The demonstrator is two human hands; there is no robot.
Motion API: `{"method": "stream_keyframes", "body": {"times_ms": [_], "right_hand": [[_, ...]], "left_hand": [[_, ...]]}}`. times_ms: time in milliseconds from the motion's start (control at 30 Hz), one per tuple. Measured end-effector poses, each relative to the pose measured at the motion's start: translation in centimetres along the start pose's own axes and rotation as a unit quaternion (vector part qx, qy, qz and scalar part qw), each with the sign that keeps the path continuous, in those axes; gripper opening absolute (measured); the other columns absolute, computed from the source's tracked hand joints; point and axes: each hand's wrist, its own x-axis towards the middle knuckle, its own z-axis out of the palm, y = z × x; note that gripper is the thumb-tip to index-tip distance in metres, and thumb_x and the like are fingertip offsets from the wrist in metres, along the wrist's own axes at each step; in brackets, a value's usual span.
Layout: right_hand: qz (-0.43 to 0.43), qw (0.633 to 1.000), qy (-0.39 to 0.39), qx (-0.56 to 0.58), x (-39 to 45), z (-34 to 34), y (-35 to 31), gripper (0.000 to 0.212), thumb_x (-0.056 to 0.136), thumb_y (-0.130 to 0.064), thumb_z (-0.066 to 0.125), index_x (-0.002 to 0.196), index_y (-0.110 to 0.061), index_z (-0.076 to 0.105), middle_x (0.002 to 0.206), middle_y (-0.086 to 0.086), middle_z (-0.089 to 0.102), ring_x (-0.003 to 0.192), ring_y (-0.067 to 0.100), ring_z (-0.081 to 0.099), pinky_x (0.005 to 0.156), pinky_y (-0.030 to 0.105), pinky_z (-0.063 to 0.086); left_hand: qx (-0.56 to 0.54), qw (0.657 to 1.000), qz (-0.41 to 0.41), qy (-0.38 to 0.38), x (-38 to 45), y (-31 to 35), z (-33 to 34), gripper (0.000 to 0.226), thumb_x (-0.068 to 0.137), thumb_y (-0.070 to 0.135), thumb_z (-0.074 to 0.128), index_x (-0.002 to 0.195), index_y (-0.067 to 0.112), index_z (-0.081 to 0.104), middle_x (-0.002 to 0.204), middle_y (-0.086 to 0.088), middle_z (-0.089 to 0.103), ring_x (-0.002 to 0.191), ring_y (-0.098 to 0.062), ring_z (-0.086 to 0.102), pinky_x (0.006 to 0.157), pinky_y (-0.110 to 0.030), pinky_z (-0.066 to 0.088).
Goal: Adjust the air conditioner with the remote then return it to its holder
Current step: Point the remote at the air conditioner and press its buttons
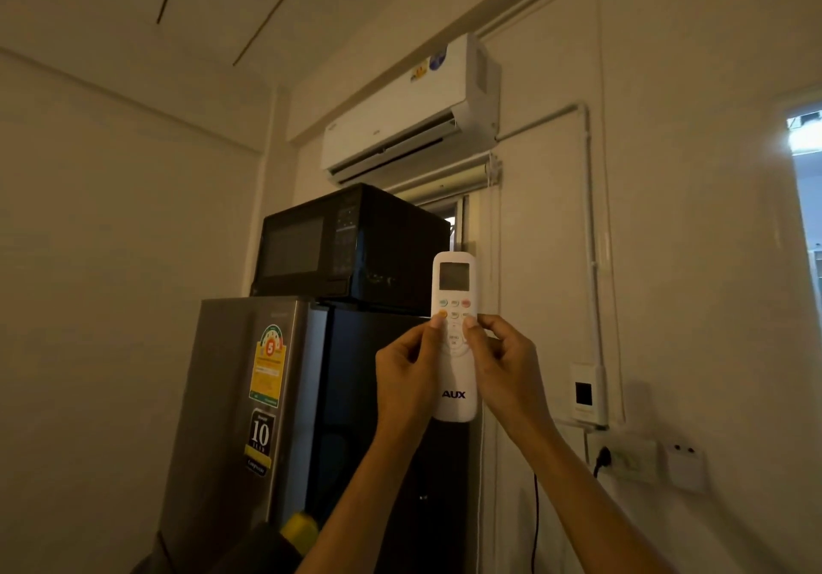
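- White plastic remote (453, 337), held upright in front of the fridge (249, 395), its top aimed up toward the air conditioner (409, 106) on the wall.
- Left hand (407, 373): grip closed on the remote's left edge, thumb resting on the keypad.
- Right hand (502, 368): grip closed on the right edge, thumb on the buttons.
- Step in hand, as judged: adjusting the unit; its flap stands open.
- Next move calls for a firm button press, then carrying the remote to its holder, probably the small white wall bracket (684, 466) at lower right; this cannot be confirmed.
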Motion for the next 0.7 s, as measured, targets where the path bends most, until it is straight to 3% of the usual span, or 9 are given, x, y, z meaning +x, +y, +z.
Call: {"method": "stream_keyframes", "body": {"times_ms": [167, 433, 700], "right_hand": [[0.006, 1.0, 0.008, 0.011, 1.3, 0.6, -0.7, 0.029, 0.088, -0.03, 0.052, 0.112, -0.014, 0.056, 0.112, 0.008, 0.068, 0.078, 0.012, 0.064, 0.051, 0.01, 0.052], [0.025, 0.998, 0.049, 0.037, 2.5, 2.3, -1.4, 0.023, 0.087, -0.034, 0.054, 0.102, -0.018, 0.059, 0.111, 0.009, 0.068, 0.081, 0.019, 0.066, 0.064, 0.028, 0.056], [0.048, 0.995, 0.049, 0.076, 2.4, 3.3, -1.6, 0.021, 0.088, -0.035, 0.05, 0.095, -0.016, 0.059, 0.097, 0.004, 0.066, 0.074, 0.018, 0.065, 0.05, 0.015, 0.053]], "left_hand": [[0.004, 1.0, 0.014, 0.008, 1.4, 0.4, 0.0, 0.015, 0.092, 0.022, 0.051, 0.093, 0.022, 0.066, 0.084, 0.008, 0.07, 0.069, 0.002, 0.07, 0.054, -0.011, 0.054], [-0.018, 0.999, 0.002, 0.039, 2.6, 0.6, 0.1, 0.015, 0.092, 0.024, 0.052, 0.09, 0.023, 0.067, 0.083, 0.005, 0.071, 0.064, -0.001, 0.07, 0.051, -0.013, 0.054], [-0.019, 0.998, 0.001, 0.062, 2.4, 0.6, -0.5, 0.016, 0.091, 0.023, 0.052, 0.083, 0.03, 0.064, 0.079, 0.008, 0.069, 0.061, 0.003, 0.068, 0.048, -0.011, 0.053]]}}
